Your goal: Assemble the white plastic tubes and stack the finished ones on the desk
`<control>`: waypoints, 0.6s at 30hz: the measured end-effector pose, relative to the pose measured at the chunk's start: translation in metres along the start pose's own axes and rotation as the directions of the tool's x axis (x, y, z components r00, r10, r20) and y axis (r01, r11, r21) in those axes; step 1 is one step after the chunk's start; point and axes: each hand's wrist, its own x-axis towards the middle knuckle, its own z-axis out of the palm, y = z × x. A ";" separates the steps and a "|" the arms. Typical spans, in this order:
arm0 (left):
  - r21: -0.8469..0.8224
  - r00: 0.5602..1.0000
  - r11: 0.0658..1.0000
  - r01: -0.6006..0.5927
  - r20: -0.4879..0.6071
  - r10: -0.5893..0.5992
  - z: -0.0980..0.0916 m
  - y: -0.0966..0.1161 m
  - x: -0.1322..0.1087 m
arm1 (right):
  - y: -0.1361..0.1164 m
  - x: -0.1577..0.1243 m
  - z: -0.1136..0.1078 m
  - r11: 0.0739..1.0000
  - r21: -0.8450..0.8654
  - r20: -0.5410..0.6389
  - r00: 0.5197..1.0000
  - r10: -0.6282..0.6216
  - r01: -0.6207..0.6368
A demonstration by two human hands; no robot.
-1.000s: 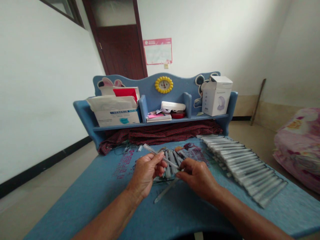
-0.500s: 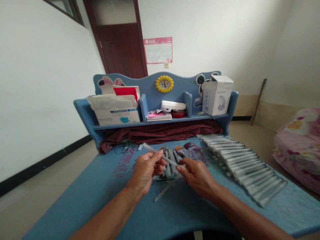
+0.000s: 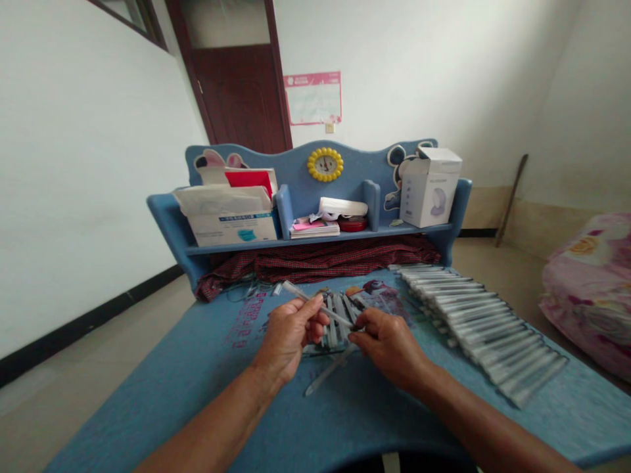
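My left hand (image 3: 293, 328) is closed around the middle of a clear, slim pen (image 3: 340, 319), which slants from upper left to lower right above the desk. At the pen's lower right end, the thumb and fingers of my right hand (image 3: 389, 341) pinch, where a small dark part shows. Beneath my hands lies a cluster of clear and black pen parts (image 3: 333, 336), partly covered by the fingers. A loose translucent pen piece (image 3: 323, 378) rests on the desk just in front. To the right, many similar pens (image 3: 486, 328) lie side by side in a long, stacked row.
The blue desk (image 3: 207, 401) carries a shelf (image 3: 325, 240) along its back. On that shelf stand a mask box (image 3: 231, 228), booklets (image 3: 315, 231) and a white carton (image 3: 431, 194). A dark checked cloth (image 3: 340, 259) is tucked underneath. Pink floral bedding (image 3: 589, 282) is at far right.
A dark part now shows at the pen's lower right end, by my right fingertips. My right fingers have shifted slightly; my left hand keeps its hold.
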 end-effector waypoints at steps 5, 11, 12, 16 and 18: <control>-0.012 1.000 1.000 0.019 -0.012 -0.019 0.001 0.000 0.001 | -0.001 0.001 -0.001 1.000 0.011 0.056 0.998 -0.001 0.001; -0.004 1.000 1.000 0.010 0.002 -0.010 0.001 -0.001 0.001 | 0.000 0.000 0.000 1.000 0.003 -0.012 1.000 0.005 -0.005; -0.005 1.000 1.000 0.009 0.003 -0.009 0.001 -0.001 0.001 | 0.000 0.000 0.001 1.000 0.003 -0.023 1.000 0.018 -0.018; -0.003 1.000 1.000 0.012 -0.006 -0.012 0.000 -0.002 0.001 | 0.002 0.001 0.001 1.000 -0.013 -0.014 1.000 0.011 -0.012; 0.001 1.000 1.000 0.014 -0.011 -0.014 -0.001 -0.002 0.002 | 0.003 0.002 0.001 0.997 -0.073 -0.005 1.000 -0.012 0.011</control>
